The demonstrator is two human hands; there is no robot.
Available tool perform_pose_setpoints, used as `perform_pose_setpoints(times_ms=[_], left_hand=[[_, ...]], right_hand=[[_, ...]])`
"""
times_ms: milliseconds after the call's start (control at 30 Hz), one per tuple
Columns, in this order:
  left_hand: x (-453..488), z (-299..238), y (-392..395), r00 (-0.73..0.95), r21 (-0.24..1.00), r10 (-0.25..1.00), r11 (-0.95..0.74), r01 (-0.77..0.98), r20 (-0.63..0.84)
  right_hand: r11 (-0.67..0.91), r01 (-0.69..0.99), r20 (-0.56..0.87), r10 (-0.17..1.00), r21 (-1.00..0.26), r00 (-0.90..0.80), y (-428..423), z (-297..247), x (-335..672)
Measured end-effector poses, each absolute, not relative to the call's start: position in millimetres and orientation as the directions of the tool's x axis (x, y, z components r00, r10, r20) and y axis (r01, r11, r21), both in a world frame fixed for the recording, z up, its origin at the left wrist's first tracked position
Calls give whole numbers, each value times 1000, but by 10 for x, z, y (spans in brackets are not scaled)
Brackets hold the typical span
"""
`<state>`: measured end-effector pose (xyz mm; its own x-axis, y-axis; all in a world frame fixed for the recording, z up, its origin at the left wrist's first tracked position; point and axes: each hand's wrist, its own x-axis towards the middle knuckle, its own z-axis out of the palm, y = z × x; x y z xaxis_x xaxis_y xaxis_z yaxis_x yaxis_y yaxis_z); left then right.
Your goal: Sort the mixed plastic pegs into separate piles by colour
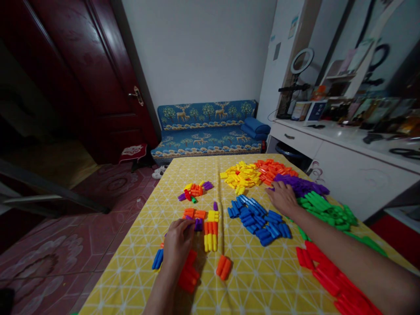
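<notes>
Purple pile [306,186], one, blue pile [257,221], one, right hand [282,197] between, left hand [178,239] apart

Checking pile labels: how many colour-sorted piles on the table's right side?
6: yellow pile and orange pile at the far end, purple pile beside the right hand, blue pile mid-table, green pile and red pile down the right. The right arm may hide more.

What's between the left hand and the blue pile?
In the head view, purple pieces and joined yellow-and-orange pieces lie between the left hand and the blue pile.
</notes>
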<state>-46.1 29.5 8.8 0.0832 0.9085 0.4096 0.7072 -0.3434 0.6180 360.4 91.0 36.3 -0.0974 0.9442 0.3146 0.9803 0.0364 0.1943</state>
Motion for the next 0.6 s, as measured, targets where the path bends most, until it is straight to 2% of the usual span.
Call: perform_pose_setpoints(times_ms=[100, 167, 233, 300, 367, 467, 600], left_hand=[[-443, 121, 280, 63, 618, 907, -333, 712, 416], [-433, 142, 271, 63, 614, 907, -331, 716, 416], [-428, 156, 267, 66, 610, 908, -330, 720, 413], [-430, 159, 268, 66, 610, 908, -330, 720, 413], [-437, 152, 273, 65, 616, 908, -333, 714, 415], [-451, 134, 283, 74, 626, 904, -348, 698, 420], [-452, 122, 288, 73, 631, 905, -349, 693, 420]], right_hand=[[119, 988, 406, 902, 100, -150, 890, 396, 3280], [284, 958, 461, 856, -41, -234, 841, 410, 2927], [474, 860, 444, 822, -190, -356, 777, 406, 2526], [579, 762, 368, 802, -289, -470, 734, 378, 2151], [570, 757, 252, 821, -319, -513, 743, 334, 1859], [462, 829, 113, 886, -316, -450, 825, 278, 1596], [398, 852, 90, 916, -341, -392, 823, 250, 1416]])
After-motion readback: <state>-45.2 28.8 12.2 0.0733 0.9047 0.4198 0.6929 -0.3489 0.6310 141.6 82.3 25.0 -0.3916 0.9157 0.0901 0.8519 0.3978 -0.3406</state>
